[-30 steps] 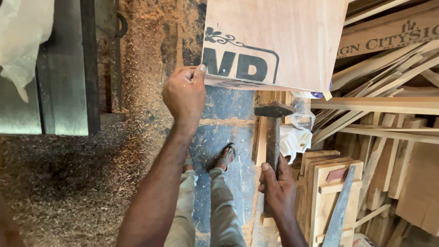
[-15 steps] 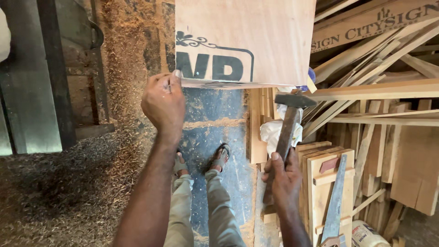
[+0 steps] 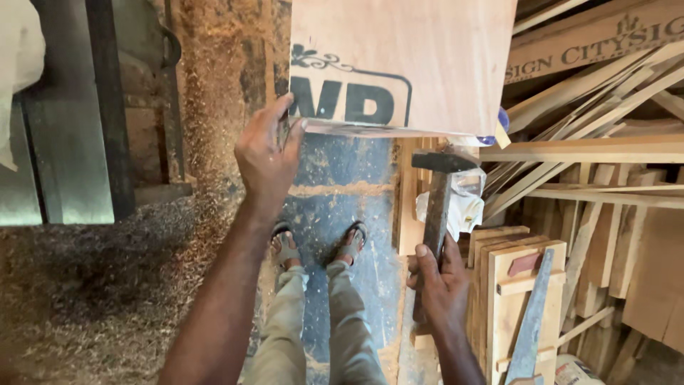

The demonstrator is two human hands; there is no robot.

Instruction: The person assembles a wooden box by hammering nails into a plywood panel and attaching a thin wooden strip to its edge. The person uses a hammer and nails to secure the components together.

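Sawdust floor (image 3: 107, 285) underfoot, stacked timber offcuts (image 3: 591, 185) off to the right. The plywood board (image 3: 402, 64) sits just above the left hand (image 3: 265, 160), whose grip pinches the board's lower corner. The right hand (image 3: 442, 285), its grip closed around the handle, holds the hammer (image 3: 436, 207) upright, head just beneath the board's edge.

Sawdust (image 3: 107, 299) lay thick over the floor on the left, against a grey metal machine base (image 3: 64, 142). A blue-grey strip of floor (image 3: 342, 214) ran down the middle. Stacked wooden slats (image 3: 605, 164) and planks crowded the right side in daylight.
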